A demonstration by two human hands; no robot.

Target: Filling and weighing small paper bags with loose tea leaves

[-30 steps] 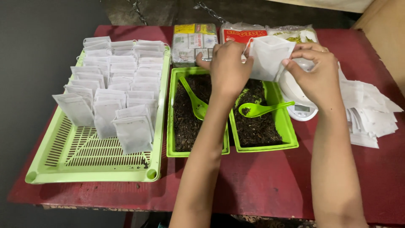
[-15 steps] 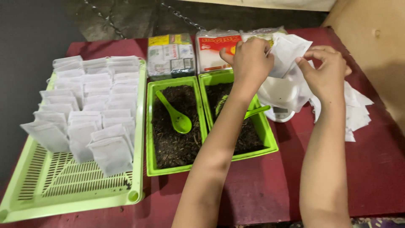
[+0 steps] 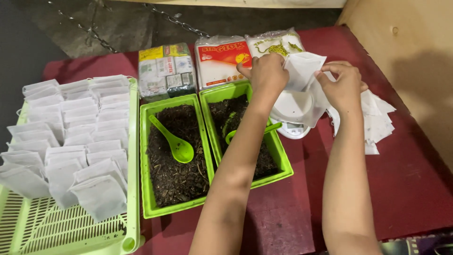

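Both hands pinch 1 empty white filter bag [image 3: 302, 71] above the white scale [image 3: 295, 111] near the counter's [image 3: 401, 189] far edge, left hand [image 3: 268, 75] and right hand [image 3: 343, 87] clamped on opposite edges—best to spread its mouth evenly, directly over the scale.

left arm: bare to above the elbow, no sleeve
right arm: bare, no sleeve
left hand [image 3: 268, 74]: no ring seen
right hand [image 3: 343, 87]: no ring seen

One head-worn camera looks steeply down from close above the red worktop [image 3: 401, 189], facing forward over both forearms toward its far edge.
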